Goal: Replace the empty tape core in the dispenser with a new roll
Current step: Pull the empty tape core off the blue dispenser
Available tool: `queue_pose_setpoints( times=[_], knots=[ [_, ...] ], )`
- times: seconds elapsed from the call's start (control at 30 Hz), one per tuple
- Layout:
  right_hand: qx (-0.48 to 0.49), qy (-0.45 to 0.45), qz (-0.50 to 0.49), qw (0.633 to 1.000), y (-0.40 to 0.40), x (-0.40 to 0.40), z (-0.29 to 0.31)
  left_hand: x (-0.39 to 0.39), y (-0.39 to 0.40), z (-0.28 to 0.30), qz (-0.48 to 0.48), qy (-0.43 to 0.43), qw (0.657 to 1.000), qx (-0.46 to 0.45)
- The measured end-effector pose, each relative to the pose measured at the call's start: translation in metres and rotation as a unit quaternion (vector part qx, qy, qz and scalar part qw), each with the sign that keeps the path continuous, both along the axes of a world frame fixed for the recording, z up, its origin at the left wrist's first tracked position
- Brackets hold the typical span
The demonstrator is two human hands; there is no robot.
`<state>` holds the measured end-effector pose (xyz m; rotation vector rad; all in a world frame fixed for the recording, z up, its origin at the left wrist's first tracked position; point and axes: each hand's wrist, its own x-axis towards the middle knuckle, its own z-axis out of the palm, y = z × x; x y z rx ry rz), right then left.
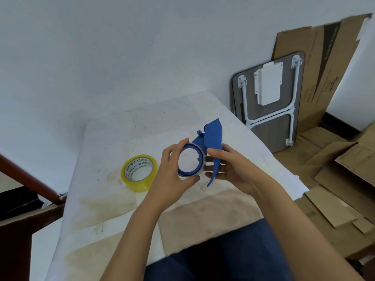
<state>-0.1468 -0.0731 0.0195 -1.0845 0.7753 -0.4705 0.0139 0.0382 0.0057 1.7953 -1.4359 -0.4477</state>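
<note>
Across the centre of the frame, a stained white table cover (125, 199). Rising from the lower edge, two bare forearms, converging just above centre. Left hand (172, 171) curled, thumb and fingers pinching the rim of the empty tape core (190, 175), a grey ring seated on the blue hub. Right hand (229, 169) cupped, fingers wrapped round the blue tape dispenser (211, 136), held above the table, handle slanting toward upper right. Left of the hands, lying flat on the cover, a yellowish new tape roll (140, 183), inner core printed "MADE IN CHINA".
</note>
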Motion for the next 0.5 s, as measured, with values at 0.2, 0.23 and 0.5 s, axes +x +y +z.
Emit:
queue_pose_setpoints(
  times=[0.2, 0.23, 0.5],
  knots=[
    [-0.013, -0.008, -0.007, 1.0, -0.0034, -0.0017, -0.0049, 0.0014, 0.0009, 0.0001, -0.011, 0.038, 0.999, -0.015],
    [-0.017, -0.008, -0.009, 1.0, -0.0034, -0.0012, -0.0054, 0.0021, 0.0009, 0.0001, -0.012, 0.041, 0.999, -0.017],
    [-0.145, 0.098, -0.074, 0.982, -0.0051, 0.0063, -0.007, 0.0056, 0.0038, -0.0015, -0.012, -0.038, 0.998, -0.052]
  ],
)
